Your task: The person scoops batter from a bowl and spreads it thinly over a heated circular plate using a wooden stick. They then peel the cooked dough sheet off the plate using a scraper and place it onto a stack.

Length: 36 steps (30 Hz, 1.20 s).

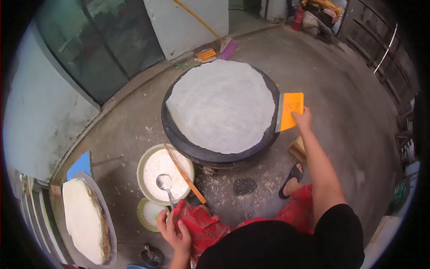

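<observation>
A wide, thin white flatbread (224, 107) covers most of a round black griddle (204, 154). At the griddle's right edge, my right hand (303, 119) grips an orange scraper (292, 106), its metal blade touching or just over the rim. My left hand (175, 231) is by my left knee, fingers apart and holding nothing. Just beyond it a metal ladle (165, 183) rests in a bowl of white batter (155, 163). Across that bowl's right side lies a long wooden spreader (184, 174). A smaller green bowl (144, 219) with whitish liquid sits near my left fingers.
A thick stack of flatbreads (83, 219) lies on a round board (111, 237) at the left, beside a blue panel (79, 165). Beyond the griddle are a broom (227, 48) and an orange dustpan (206, 54). A small dark pan (152, 256) sits at the bottom.
</observation>
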Motion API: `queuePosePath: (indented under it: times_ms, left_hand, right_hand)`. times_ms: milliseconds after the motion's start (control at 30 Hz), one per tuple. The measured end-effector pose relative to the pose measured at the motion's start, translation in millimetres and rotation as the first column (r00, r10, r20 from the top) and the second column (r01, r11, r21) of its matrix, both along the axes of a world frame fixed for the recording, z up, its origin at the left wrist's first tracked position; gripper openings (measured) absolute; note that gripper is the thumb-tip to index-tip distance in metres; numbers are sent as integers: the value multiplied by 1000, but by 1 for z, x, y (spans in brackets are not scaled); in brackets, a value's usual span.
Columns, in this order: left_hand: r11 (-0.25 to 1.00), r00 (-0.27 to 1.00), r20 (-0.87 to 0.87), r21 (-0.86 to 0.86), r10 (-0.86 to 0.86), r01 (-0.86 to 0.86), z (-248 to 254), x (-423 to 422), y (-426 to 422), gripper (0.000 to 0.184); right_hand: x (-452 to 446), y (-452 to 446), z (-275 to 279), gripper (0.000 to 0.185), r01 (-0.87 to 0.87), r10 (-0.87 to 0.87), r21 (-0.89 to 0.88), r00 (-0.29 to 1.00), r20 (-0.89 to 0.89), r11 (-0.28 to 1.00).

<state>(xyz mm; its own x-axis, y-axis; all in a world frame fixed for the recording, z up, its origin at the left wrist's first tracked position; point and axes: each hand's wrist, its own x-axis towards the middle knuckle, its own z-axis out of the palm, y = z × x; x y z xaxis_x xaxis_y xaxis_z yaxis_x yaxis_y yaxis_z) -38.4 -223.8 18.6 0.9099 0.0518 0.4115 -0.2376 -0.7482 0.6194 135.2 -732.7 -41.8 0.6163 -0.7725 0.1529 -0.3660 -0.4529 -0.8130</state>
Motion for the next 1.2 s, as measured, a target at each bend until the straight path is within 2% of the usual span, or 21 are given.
queuePosePath:
  times_ms: [33, 133, 200, 267, 300, 333, 400, 433, 500, 533, 600, 667, 733, 833, 900, 933, 1000, 1033, 1067, 1133, 1200]
  left_hand:
    - [999, 1000, -13, -50, 14, -14, -2, -1, 0, 31]
    - [994, 1000, -12, -109, 18, -19, -6, -3, 1, 33]
    - [993, 1000, 3, -119, 10, -9, -7, -4, -1, 33]
    - [986, 1000, 27, -166, -11, 16, -6, -1, -5, 32]
    - [986, 1000, 25, -163, -15, 18, -4, 0, -7, 32]
    - [989, 999, 16, -138, -46, 48, -1, 2, -9, 32]
    - [991, 997, 6, -110, -78, 79, 3, 8, -12, 33]
    - [988, 992, 41, -94, -122, 126, 2, 11, -12, 33]
    - [979, 979, 78, -60, -188, 193, 11, 23, -18, 36]
    - [981, 980, 77, -55, -182, 186, 18, 33, -21, 36]
    - [946, 947, 55, 86, -316, 311, 29, 59, -27, 41]
    - [890, 903, 63, 208, -426, 405, 36, 91, -40, 45]
    - [817, 855, 55, 331, -516, 472, 28, 125, -56, 46]
    - [758, 829, -1, 404, -559, 512, -10, 172, -76, 48]
    - [622, 787, -64, 574, -614, 532, -34, 193, -88, 37]
    - [625, 793, -59, 581, -606, 521, -48, 203, -92, 37]
    - [550, 790, -108, 661, -603, 510, -73, 218, -98, 33]
    - [546, 784, -49, 691, -619, 474, -76, 221, -103, 26]
    - [548, 791, -45, 696, -611, 463, -78, 225, -105, 26]
    - [499, 763, -188, 656, -619, 566, -81, 229, -109, 29]
    - [492, 763, -217, 651, -609, 578, -82, 234, -113, 21]
  right_hand:
    - [-8, 0, 1, 41, 74, -82, -64, 989, -120, 995]
    - [-33, 37, -18, 41, 34, -51, -90, 980, -195, 995]
    - [-58, 84, -29, 39, -17, 11, -36, 987, -162, 999]
    - [-92, 148, -25, 37, -149, 147, 127, 989, 22, 981]
    - [-109, 178, -27, 36, -196, 202, 118, 978, -45, 973]
    - [-125, 201, -33, 37, -315, 325, 114, 943, -75, 942]
    - [-149, 231, -10, 36, -631, 644, 127, 745, -173, 765]
    - [-154, 235, 4, 36, -631, 644, 131, 746, -169, 765]
    - [-159, 237, 31, 35, -851, 821, 34, 494, -285, 524]
    - [-158, 233, 45, 35, -855, 826, 37, 488, -282, 518]
    - [-149, 219, 70, 34, -942, 824, -58, 319, -469, 332]
    - [-145, 210, 78, 33, -958, 828, -72, 277, -488, 278]
    - [-139, 205, 77, 29, -978, 759, -69, 195, -621, 195]
    - [-134, 203, 63, 27, -980, 737, -47, 178, -652, 195]
    - [-130, 206, 47, 26, -981, 725, -52, 173, -667, 186]
    - [-128, 209, 41, 24, -981, 708, -56, 172, -685, 185]
    - [-127, 211, 43, 28, -986, 709, -80, 160, -686, 145]
    - [-128, 212, 45, 28, -987, 713, -69, 155, -684, 149]
    - [-129, 213, 45, 27, -987, 717, -56, 148, -681, 150]
    - [-132, 213, 44, 27, -990, 718, -64, 137, -682, 128]
    - [-135, 213, 43, 20, -987, 734, -55, 149, -662, 150]
